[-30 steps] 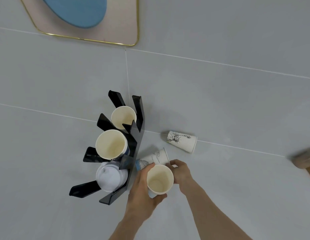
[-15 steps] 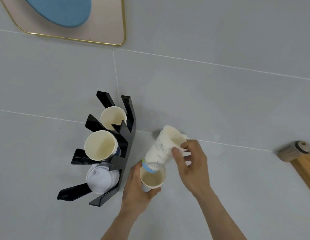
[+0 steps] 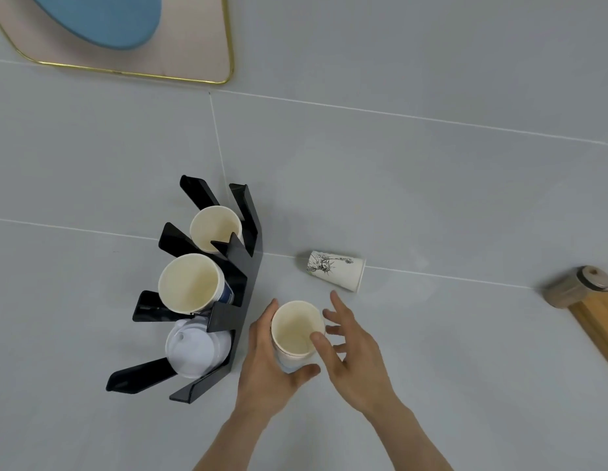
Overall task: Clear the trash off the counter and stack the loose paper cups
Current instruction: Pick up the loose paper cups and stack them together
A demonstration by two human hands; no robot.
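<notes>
The grey counter carries a black rack with two open cups and a white lid in it. The left hand is curled around an upright cup, just right of the rack. The right hand is spread open, with only its thumb touching the rim. Half a second ago it was pushing a second cup in; now the cups sit nested. A printed cup lies on its side nearby.

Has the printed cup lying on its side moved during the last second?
No. The printed cup lies on the same tile seam, equally far right of the black cup holder.
</notes>
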